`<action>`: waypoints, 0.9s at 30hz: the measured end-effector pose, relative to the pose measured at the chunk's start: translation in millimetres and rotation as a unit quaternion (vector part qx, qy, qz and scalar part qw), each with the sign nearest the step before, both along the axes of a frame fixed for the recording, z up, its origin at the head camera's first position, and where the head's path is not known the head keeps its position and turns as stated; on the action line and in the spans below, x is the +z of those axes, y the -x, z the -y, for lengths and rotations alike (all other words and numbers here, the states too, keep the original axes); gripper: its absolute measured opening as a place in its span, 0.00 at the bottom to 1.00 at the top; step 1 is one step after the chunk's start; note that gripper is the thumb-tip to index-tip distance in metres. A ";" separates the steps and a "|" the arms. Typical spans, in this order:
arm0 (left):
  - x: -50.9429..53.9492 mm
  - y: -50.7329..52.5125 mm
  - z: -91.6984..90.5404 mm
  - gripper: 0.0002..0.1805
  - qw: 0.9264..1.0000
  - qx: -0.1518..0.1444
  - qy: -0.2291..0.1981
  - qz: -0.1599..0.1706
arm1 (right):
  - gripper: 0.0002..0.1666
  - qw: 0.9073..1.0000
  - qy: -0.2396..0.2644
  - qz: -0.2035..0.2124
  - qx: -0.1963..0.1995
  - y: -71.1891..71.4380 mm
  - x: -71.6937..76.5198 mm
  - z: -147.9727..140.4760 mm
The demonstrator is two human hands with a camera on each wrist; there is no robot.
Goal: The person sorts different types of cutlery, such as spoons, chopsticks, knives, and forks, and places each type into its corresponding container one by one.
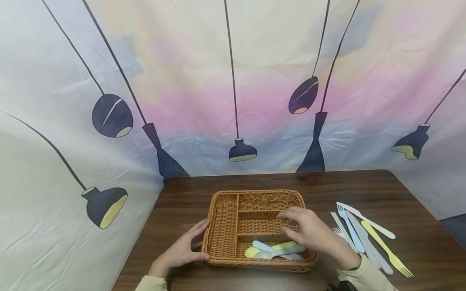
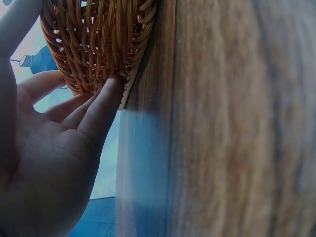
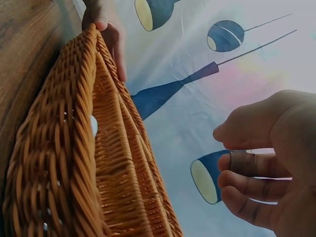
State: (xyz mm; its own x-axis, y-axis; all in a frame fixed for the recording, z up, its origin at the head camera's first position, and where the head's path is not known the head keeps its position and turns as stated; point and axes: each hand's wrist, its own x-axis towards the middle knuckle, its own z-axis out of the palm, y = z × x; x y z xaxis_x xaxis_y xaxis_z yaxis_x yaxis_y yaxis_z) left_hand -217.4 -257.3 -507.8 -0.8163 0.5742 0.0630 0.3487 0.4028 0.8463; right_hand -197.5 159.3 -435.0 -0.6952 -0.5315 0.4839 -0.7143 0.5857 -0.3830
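Note:
A woven wicker basket (image 1: pixel 255 262) with several compartments sits on the table. In its front compartment lie a yellow spoon (image 1: pixel 250 252), a pale green spoon (image 1: pixel 265 255) and a light blue spoon (image 1: pixel 259 245), crossing each other. My left hand (image 1: pixel 182 247) rests against the basket's left side; the left wrist view shows its extended fingers touching the woven wall (image 2: pixel 94 44). Over the right part of the basket hovers my right hand (image 1: pixel 311 230), its fingers loosely bent. In the right wrist view there is a gap between thumb and fingers, with nothing held.
Right of the basket, a loose pile holds a yellow fork (image 1: pixel 386 247), a light blue fork (image 1: pixel 351 229), a white knife (image 1: pixel 375 224) and other cutlery. The dark wooden table (image 1: pixel 174 214) ends at a hanging cloth (image 1: pixel 204 101) printed with lamps.

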 end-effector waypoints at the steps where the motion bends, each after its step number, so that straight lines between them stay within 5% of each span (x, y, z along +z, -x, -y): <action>1: -0.2 0.0 0.1 0.55 1.000 0.000 0.000 0.000 | 0.16 1.000 0.002 0.000 -0.004 0.1 1.1 -1.4; 27: 1.5 0.0 0.0 0.55 1.000 0.001 0.005 -0.004 | 0.19 0.986 0.019 -0.066 -0.150 4.1 23.0 -66.4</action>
